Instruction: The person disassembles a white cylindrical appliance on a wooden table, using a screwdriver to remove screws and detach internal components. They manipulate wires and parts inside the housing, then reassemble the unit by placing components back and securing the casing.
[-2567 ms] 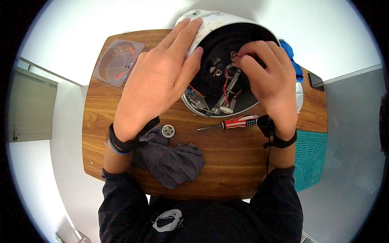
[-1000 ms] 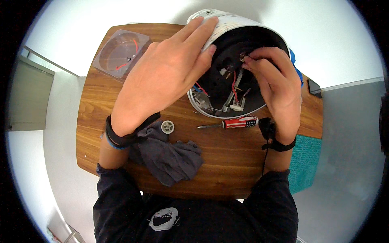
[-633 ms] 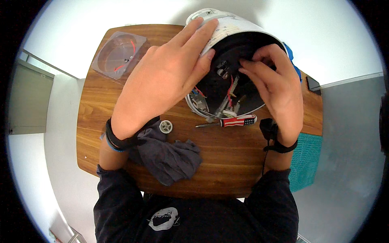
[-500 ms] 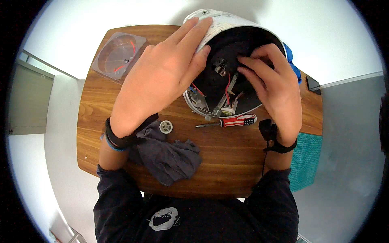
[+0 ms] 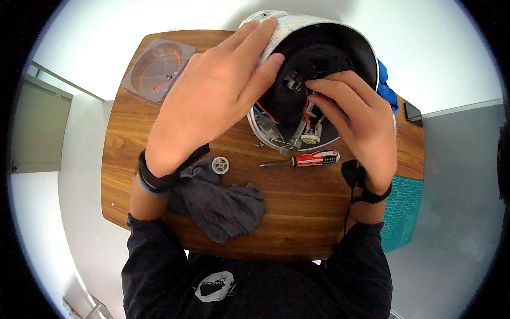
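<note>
A white cylindrical housing (image 5: 297, 20) lies tipped with its dark opening facing me. My left hand (image 5: 210, 87) steadies it, fingers laid over the outer shell and thumb across the rim. Inside the opening, my right hand (image 5: 356, 114) has thumb and fingers bent into a pinch beside a thin red wire (image 5: 306, 112); whether anything is between the fingertips is too small to tell. A small metal part (image 5: 293, 83) sits on the black inner face, left of those fingertips. Lower in the opening is a white-and-metal component (image 5: 309, 138) with wires.
A red-handled screwdriver (image 5: 316, 158) lies before the housing, with small screws (image 5: 258, 143) nearby. Left are a white wheel-like part (image 5: 220, 165), a grey cloth (image 5: 220, 207) and a clear square fan-like frame (image 5: 154, 72). Right are a black adapter (image 5: 351, 173), a green cutting mat (image 5: 404, 212) and a phone (image 5: 413, 114).
My right fingertips have come down and slightly left, closer to the red wire. The left thumb has shifted over the rim, and the view has moved a little.
</note>
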